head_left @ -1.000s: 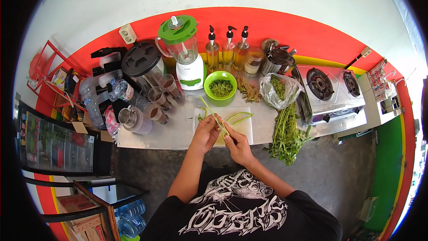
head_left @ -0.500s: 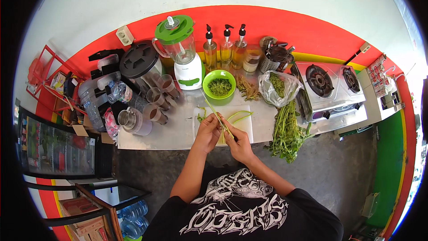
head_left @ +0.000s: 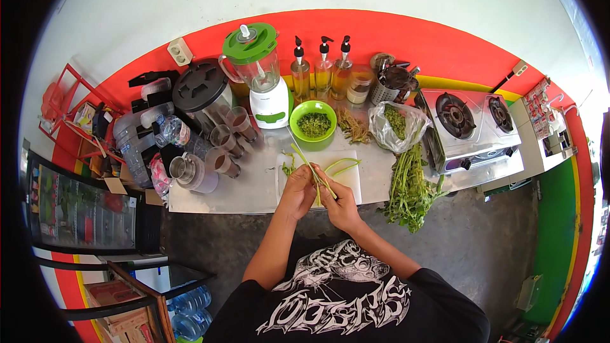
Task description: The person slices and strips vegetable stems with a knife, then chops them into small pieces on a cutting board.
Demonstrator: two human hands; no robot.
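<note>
Together, our left hand (head_left: 298, 191) and right hand (head_left: 342, 204) gripped green stalks (head_left: 301, 154) above the white cutting board (head_left: 351, 185), by the front edge of the bench (head_left: 254, 197). We had loose stems (head_left: 347, 168) on the board, a green bowl (head_left: 314, 145) toward the back edge, and a leafy bunch (head_left: 406, 187) overhanging the front edge farther right.

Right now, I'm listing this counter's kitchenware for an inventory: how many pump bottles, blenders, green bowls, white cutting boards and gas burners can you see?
Pump bottles: 3
Blender: 1
Green bowl: 1
White cutting board: 1
Gas burners: 2
Total: 8
</note>
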